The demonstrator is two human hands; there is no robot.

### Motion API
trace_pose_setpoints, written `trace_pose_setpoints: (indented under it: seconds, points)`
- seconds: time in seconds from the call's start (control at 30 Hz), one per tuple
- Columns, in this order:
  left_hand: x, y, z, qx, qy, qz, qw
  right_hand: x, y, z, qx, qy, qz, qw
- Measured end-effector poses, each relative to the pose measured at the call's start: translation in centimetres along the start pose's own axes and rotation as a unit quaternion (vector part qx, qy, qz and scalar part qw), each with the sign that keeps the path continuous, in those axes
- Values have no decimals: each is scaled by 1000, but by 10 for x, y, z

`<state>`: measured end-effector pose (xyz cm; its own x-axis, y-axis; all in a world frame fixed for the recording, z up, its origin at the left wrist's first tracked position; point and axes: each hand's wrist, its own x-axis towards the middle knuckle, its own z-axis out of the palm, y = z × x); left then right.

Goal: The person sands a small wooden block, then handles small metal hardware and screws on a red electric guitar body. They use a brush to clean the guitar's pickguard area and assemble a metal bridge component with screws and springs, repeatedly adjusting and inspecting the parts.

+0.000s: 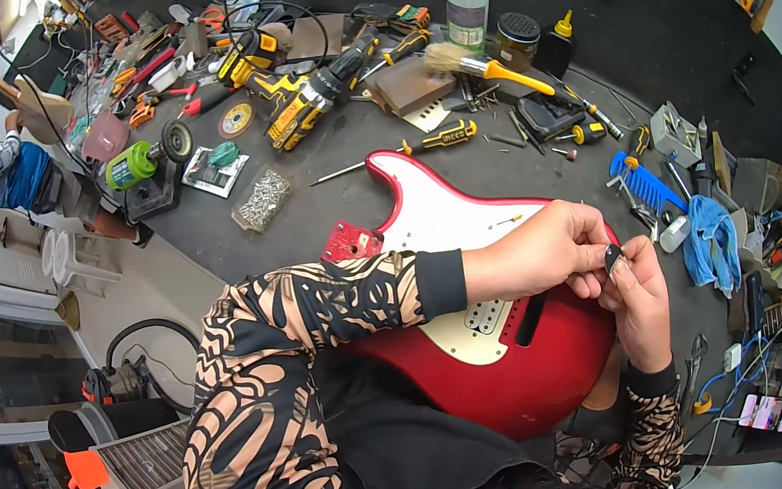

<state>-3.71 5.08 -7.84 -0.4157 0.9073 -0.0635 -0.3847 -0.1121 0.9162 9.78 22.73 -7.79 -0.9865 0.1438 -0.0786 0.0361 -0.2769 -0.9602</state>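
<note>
A red electric guitar body (542, 374) with a white pickguard (420, 202) lies in front of me, its neck absent. My left hand (565, 247) reaches across the body, fingers pinched together. Close beside it, my right hand (639, 293) is closed, thumb and fingers meeting over the guitar's right edge. Between the two sets of fingertips is a small black oval piece (613, 257) with a shiny face; its exact kind is unclear. A white pickup (486, 318) sits in the pickguard below my left wrist. A small yellow-tipped screw or bit (510, 220) rests on the pickguard.
Beyond the guitar lie a screwdriver (441, 139), a yellow drill (305, 106), a bag of screws (261, 201), a brush (497, 72) and a spray bottle (468, 5). At right are a blue comb-like tool (647, 183) and cloth (709, 242). Another person (5, 166) holds a guitar at far left.
</note>
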Motion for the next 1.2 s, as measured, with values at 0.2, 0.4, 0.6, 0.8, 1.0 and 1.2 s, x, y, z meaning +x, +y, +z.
trace_pose_setpoints:
  seconds: [0.2,0.4,0.6,0.8,1.0,1.2]
  points:
    - [3,-4,2,40,4,25,999,-1,0,-4,51,-14,19,998]
    - [-1,1,7,69,23,33,997,1,0,-2,72,-12,28,997]
    - [-2,2,10,88,33,42,995,1,-2,0,88,-21,31,995]
    - [5,1,7,76,34,35,996,5,-2,-6,111,-36,45,992]
    - [3,16,-10,76,22,-11,997,9,-6,-14,117,-66,73,988]
    - [3,20,-9,100,17,-34,994,6,-10,-22,92,-15,85,992]
